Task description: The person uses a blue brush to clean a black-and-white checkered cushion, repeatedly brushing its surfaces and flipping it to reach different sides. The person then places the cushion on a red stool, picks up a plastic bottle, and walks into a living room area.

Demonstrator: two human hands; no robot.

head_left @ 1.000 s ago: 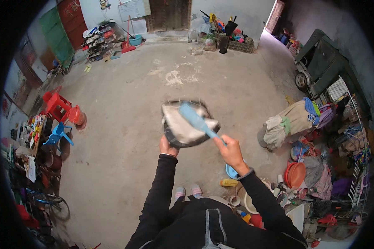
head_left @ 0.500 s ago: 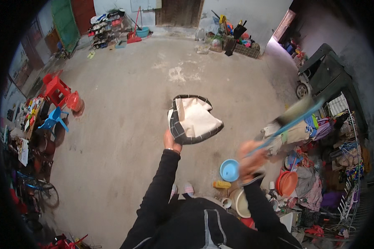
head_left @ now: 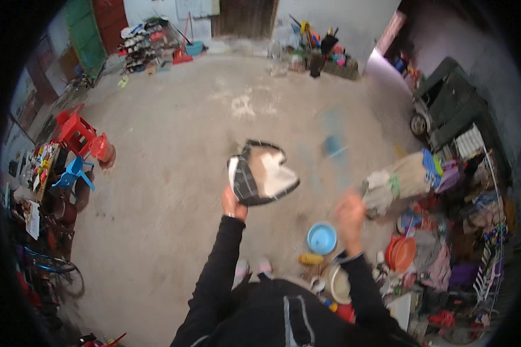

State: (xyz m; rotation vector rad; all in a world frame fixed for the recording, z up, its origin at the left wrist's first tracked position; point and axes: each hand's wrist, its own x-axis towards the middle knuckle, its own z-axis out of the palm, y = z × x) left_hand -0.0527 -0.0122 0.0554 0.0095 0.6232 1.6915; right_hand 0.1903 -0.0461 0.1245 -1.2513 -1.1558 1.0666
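Note:
In my left hand (head_left: 234, 205) is a floppy fabric piece (head_left: 278, 179), cream inside with a black, white-lined checked border. My fingers grip its near left edge, and it hangs folded and partly open above the floor. To the right, my right hand (head_left: 351, 213) is closed and smeared by motion. A blurred blue streak (head_left: 333, 146) beyond it belongs to the long blue-handled tool in that hand; its shape is lost in the motion. The tool's head does not show clearly.
Near my feet are a light blue basin (head_left: 322, 238), a yellow bottle (head_left: 311, 258) and a cream bucket (head_left: 340, 284). Clothes (head_left: 408, 176) are heaped to the right, beside orange basins (head_left: 402, 253). A red stool (head_left: 75, 132) and blue chair (head_left: 74, 172) stand at the left.
My right hand has swung the blue-handled tool from the right over to the left, toward the fabric piece. The fabric piece has shifted slightly left and its folds have changed.

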